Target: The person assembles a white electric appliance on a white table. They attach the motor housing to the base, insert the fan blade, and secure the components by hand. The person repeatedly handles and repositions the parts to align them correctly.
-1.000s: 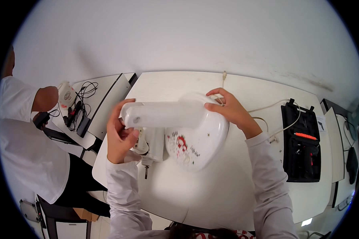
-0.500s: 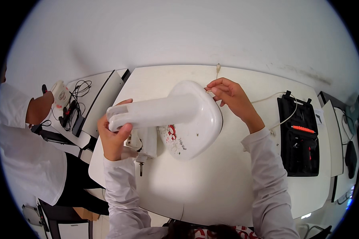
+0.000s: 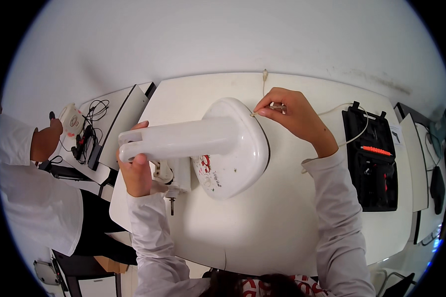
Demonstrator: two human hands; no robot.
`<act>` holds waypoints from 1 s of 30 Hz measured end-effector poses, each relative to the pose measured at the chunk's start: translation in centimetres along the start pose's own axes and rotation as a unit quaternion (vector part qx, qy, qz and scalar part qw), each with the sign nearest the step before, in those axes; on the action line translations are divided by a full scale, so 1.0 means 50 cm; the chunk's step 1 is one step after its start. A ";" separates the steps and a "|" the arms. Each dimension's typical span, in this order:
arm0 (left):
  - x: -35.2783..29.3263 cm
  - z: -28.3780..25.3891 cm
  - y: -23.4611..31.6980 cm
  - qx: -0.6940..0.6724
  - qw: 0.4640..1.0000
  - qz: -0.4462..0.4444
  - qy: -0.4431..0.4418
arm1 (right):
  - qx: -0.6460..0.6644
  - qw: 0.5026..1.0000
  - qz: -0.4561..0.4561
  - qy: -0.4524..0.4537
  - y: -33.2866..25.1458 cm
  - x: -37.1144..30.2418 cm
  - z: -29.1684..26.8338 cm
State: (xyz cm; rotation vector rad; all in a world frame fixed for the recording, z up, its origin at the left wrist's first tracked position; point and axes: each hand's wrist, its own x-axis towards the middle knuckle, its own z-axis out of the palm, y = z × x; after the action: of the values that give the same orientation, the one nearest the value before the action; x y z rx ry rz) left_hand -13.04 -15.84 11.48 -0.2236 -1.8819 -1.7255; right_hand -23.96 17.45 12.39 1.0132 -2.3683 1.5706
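Note:
A white glossy plastic stand [image 3: 250,163] lies tipped on the table, its column pointing left and its broad rounded base carrying red and dark print. My left hand [image 3: 136,173] is closed round the column's forked end, thumb on the near side. My right hand [image 3: 300,116] pinches a thin off-white cord [image 3: 254,114] at the far right rim of the base; how it joins the base is hard to see. Beneath the column, beside my left hand, rests a white motor unit [image 3: 179,174] with a metal shaft [image 3: 172,205] pointing toward me, partly hidden by the stand.
The cord's plug end [image 3: 265,75] lies near the wall, and a loop crosses an open black tool case [image 3: 371,173] holding an orange-handled tool [image 3: 376,150]. At left, a co-worker [image 3: 39,188] holds a white device [image 3: 71,120] by a side table with black cables [image 3: 90,126].
The stand has shifted slightly left with my left hand. My right hand has turned and closed into a tighter pinch at the rim. The view has moved a little.

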 end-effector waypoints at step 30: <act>0.012 0.021 -0.012 -0.455 0.869 -0.194 0.008 | -0.025 0.955 -0.268 0.123 -0.166 0.055 0.093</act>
State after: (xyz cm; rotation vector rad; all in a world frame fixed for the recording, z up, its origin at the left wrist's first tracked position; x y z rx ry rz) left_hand -14.13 -15.08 11.23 -0.1817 -0.9881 -2.7850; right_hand -20.01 10.25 17.92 1.2308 -1.7594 1.3297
